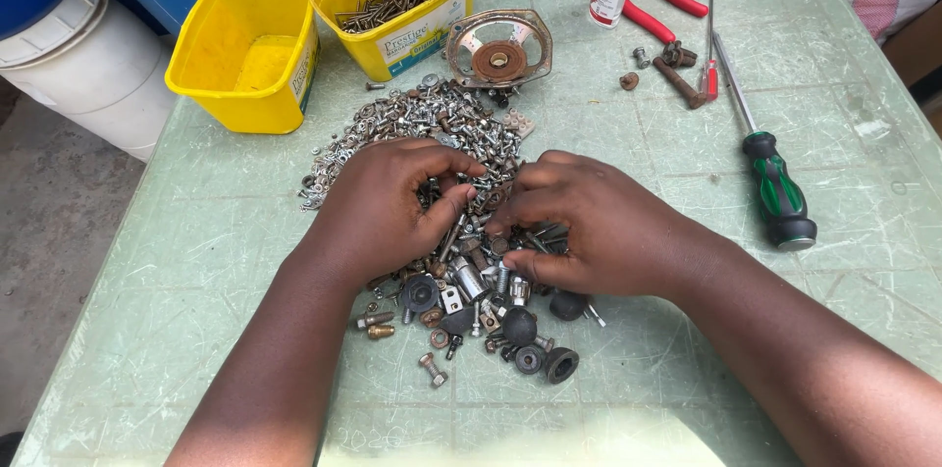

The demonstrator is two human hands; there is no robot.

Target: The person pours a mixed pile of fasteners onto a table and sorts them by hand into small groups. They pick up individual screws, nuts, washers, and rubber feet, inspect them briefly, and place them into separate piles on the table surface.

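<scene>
While both hands rest palm-down on the heap of screws, nuts and bolts [432,133] at the middle of the green bench [196,261], their fingertips meet over its centre. The left hand [378,212] curls its fingers into the pile, thumb bent toward them; whether that grip pinches a piece cannot be told. The right hand [599,227] does likewise — fingers tucked under, its grip hidden among the hardware.

Black rubber feet [549,361] and a few loose bolts lie at the heap's near edge. Behind it sits a rusty round metal plate [498,47], touching the pile. Two yellow tubs stand at the far left: the empty tub [245,50] near the bench edge, the tub of screws [397,11] just beside it. Bare bench lies open to the left and right of the heap — on the right, a green-handled screwdriver [775,187] lies well apart.
</scene>
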